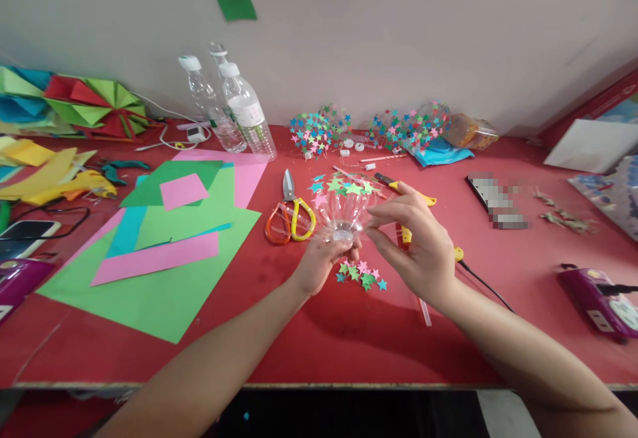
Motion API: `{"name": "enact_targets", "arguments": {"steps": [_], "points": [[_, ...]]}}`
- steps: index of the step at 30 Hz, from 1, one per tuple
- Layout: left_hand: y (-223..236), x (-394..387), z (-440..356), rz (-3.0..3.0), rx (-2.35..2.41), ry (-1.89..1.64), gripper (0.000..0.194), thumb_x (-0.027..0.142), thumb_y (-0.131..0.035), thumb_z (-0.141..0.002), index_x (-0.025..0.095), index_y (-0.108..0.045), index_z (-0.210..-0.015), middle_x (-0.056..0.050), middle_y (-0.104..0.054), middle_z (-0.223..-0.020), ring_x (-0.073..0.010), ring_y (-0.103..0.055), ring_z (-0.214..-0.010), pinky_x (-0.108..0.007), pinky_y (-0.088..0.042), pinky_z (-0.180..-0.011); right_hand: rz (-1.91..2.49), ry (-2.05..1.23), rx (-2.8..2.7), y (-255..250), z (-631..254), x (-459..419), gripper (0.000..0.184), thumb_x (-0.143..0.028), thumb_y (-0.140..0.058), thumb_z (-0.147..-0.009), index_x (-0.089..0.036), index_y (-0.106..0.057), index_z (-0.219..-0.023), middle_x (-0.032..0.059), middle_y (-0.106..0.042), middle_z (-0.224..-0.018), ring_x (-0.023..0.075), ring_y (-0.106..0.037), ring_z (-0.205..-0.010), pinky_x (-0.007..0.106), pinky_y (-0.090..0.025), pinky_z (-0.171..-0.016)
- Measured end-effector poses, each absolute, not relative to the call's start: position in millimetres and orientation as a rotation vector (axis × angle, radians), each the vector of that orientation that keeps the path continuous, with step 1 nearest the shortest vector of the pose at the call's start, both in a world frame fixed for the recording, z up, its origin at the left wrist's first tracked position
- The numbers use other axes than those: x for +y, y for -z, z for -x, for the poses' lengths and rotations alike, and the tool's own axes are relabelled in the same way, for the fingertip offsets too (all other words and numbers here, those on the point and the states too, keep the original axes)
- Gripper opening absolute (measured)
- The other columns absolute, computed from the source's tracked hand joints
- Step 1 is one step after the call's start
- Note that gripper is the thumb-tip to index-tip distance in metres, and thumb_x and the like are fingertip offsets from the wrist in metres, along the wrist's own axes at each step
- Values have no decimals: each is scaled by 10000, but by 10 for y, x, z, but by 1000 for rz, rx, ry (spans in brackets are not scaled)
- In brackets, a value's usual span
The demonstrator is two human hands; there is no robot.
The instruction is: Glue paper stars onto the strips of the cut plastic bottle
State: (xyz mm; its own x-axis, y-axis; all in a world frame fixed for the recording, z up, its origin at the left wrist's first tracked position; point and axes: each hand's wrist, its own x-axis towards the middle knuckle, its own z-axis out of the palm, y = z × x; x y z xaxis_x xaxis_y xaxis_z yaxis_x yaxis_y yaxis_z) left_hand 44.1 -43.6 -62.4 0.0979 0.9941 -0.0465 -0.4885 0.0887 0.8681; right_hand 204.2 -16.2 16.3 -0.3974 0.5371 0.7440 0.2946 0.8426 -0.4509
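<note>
My left hand [323, 262] is closed on a cut clear plastic bottle [343, 215], held by its neck end just above the red table. Its sides are slit into thin strips that fan outward, and paper stars [349, 185] in green, blue and pink show at their far ends. Beside the strips, my right hand [416, 245] has thumb and forefinger brought together in a pinch; what lies between them is too small to make out. Loose paper stars [361, 273] lie on the table below the bottle. Scissors [290, 215] with red and yellow handles rest left of it.
Coloured paper sheets [149, 292] spread across the left. Plastic bottles [246, 109] stand by the wall, near star-covered clear balls [312, 133]. A yellow-handled cutter [419, 197] lies behind my right hand. A yellow glue gun [87, 185] and a purple power strip [601, 302] flank the work area.
</note>
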Motion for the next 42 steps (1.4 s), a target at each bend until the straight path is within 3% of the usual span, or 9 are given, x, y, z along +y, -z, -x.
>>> {"name": "enact_targets", "arguments": {"steps": [7,17,22,29,34,39,42], "points": [[650,-433,-422,-899,793,-1284,58,219,-621,-778,167,-629,-802,9,-608,-645,-116,-555,-607,-261,-441,-610,623,-339,-2030,-206,-2052,-192,185,-138,-598,-851,-271,-629,-976,-40,-675,-783,143,-620,-786,498,-415,-1052],[635,-445,-424,-892,805,-1317,88,210,-627,-775,169,-618,-852,17,-615,-662,-112,-564,-614,-256,-442,-614,599,-472,-2003,-236,-2065,-209,146,-136,-603,-856,-264,-635,-918,-34,-689,-825,143,-636,-789,437,-475,-946],[630,-421,-420,-885,830,-1319,130,243,-641,-756,165,-618,-857,12,-617,-666,-115,-556,-603,-259,-426,-594,640,-539,-1992,-240,-2066,-232,140,-152,-614,-865,-266,-637,-943,-39,-704,-870,128,-645,-821,469,-408,-1060],[615,-426,-425,-861,844,-1319,125,239,-649,-740,158,-605,-825,10,-616,-639,-111,-541,-584,-258,-419,-589,640,-499,-1978,-228,-2063,-231,174,-124,-632,-849,-255,-631,-964,-43,-705,-878,118,-641,-840,421,-439,-1031],[607,-428,-421,-860,857,-1307,131,241,-645,-736,159,-606,-830,5,-625,-644,-117,-549,-586,-264,-426,-595,605,-444,-2009,-245,-2065,-205,185,-109,-615,-857,-269,-648,-943,-44,-681,-852,123,-619,-808,412,-459,-954],[599,-416,-423,-845,850,-1317,148,243,-661,-715,154,-614,-823,-8,-640,-684,-118,-556,-584,-264,-422,-578,694,-323,-1972,-264,-2085,-172,120,-172,-654,-841,-268,-686,-906,9,-590,-903,159,-562,-892,371,-479,-823],[608,-416,-424,-859,848,-1316,154,251,-661,-719,146,-624,-826,-16,-642,-696,-123,-562,-594,-269,-425,-579,662,-313,-1989,-268,-2098,-151,112,-169,-647,-846,-265,-682,-894,-5,-589,-865,150,-562,-858,390,-465,-875]]}}
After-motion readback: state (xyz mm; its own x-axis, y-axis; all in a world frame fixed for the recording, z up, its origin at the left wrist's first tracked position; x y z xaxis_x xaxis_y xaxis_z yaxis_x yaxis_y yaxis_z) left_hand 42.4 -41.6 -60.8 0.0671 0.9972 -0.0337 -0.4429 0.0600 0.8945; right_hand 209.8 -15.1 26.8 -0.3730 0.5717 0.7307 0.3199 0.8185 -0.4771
